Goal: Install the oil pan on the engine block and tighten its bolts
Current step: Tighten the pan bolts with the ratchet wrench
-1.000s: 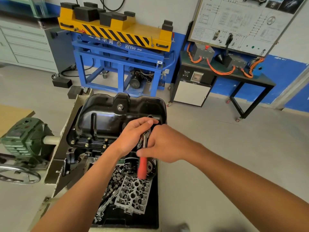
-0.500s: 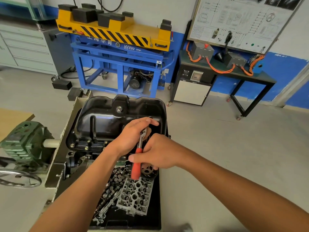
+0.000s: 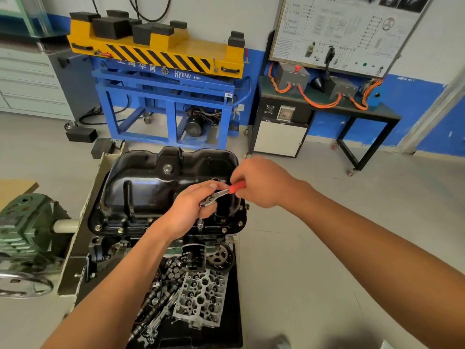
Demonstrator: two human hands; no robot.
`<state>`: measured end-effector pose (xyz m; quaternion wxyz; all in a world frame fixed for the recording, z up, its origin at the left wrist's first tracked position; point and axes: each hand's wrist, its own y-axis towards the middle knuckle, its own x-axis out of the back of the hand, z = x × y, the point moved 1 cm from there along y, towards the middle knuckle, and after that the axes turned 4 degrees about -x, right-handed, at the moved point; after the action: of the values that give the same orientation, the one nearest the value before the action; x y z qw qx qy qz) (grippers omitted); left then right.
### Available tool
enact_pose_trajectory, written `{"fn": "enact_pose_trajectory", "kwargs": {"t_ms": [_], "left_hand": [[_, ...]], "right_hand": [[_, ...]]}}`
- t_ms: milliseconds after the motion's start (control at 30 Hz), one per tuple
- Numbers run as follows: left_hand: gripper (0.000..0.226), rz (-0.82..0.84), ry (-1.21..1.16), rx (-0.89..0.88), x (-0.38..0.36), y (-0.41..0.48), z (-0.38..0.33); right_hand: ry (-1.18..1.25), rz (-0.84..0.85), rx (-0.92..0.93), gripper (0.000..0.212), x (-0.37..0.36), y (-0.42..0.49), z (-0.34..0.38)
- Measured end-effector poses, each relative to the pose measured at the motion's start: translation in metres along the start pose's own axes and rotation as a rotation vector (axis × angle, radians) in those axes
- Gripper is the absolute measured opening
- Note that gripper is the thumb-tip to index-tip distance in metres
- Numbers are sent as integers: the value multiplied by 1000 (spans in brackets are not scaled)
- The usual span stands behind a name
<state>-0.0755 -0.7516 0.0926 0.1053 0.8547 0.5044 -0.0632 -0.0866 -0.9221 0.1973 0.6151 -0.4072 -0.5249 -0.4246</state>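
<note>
Ratcheting on pan [image 3: 151, 190]

My left hand [image 3: 191, 210] curls round ratchet [image 3: 210, 199] head, socket [image 3: 200, 225] down on pan's near flange. My right hand [image 3: 261, 183] grips the red handle [image 3: 237, 186] above pan's right edge. Pan sits on block [image 3: 110, 244], bolts [image 3: 120, 230] along its near flange.

My chrome ratchet wrench [image 3: 222, 193] has a red grip; the stamped-steel oil pan [image 3: 151, 190] is glossy black; the yellow metal lift platform [image 3: 203, 47] behind carries black diagonal stripes.

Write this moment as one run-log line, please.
step: tightening | left hand: holds ratchet head | right hand: grips red handle | oil pan: on engine block
</note>
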Motion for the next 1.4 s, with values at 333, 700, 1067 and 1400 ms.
{"fn": "enact_pose_trajectory", "kwargs": {"t_ms": [333, 700, 1067, 1400], "left_hand": [[45, 9, 60, -91, 3, -4, -2], [36, -156, 129, -70, 1, -2, -8], [32, -118, -39, 39, 10, -1, -11], [27, -38, 31, 50, -8, -1, -10]], "right_hand": [[-2, -128, 87, 12, -14, -6, 9], [77, 165, 69, 54, -5, -29, 39], [450, 71, 41, 55, -52, -31, 82], [395, 384, -2, 38, -32, -28, 51]]}}
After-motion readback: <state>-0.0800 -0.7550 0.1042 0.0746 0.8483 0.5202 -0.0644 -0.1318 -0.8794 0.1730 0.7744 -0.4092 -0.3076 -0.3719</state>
